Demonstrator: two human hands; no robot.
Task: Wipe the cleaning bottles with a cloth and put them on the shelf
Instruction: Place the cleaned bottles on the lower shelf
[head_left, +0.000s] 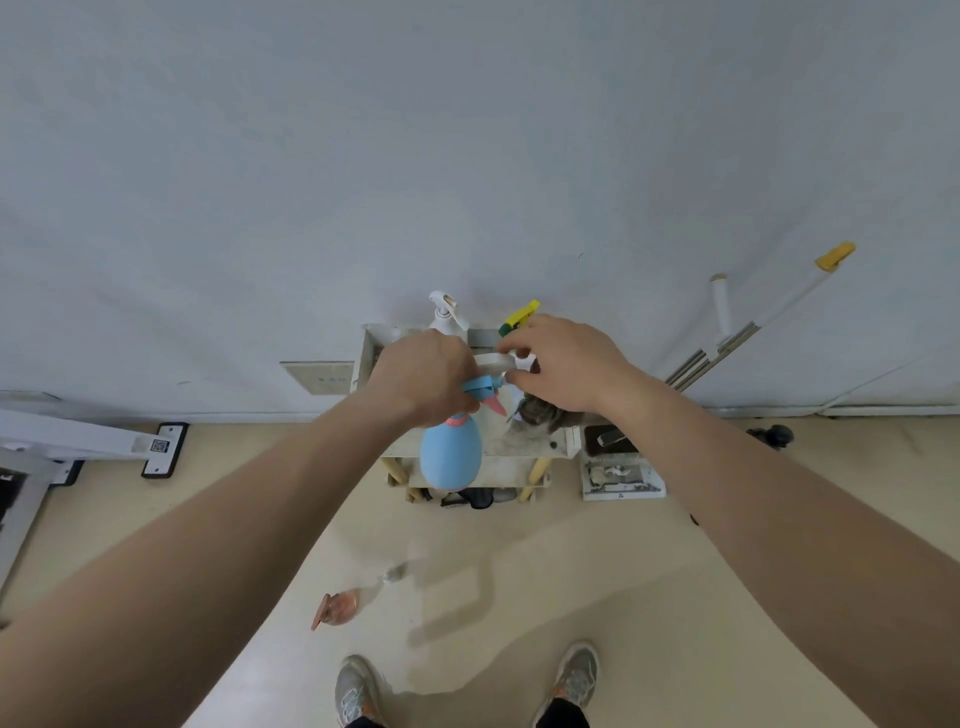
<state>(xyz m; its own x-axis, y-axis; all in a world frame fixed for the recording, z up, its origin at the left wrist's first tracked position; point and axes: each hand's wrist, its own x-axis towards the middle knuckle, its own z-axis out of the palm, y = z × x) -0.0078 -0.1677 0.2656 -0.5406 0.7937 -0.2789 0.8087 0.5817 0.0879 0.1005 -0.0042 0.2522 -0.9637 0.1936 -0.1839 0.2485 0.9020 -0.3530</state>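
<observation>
Pink bottle (336, 608) lies on the floor by the feet, probably not wiped yet. Left hand (423, 376) grips the blue spray bottle (449, 457) at its neck, the body hanging in front of the shelf (366, 358). Right hand (563, 364) pinches what looks like a white cloth (492, 362) at the trigger head. To do it well, hold the neck firmly, wipe the head first, then down the body. White spray bottle (444, 312) and yellow-green sprayer (519, 318) stand at the shelf's back.
</observation>
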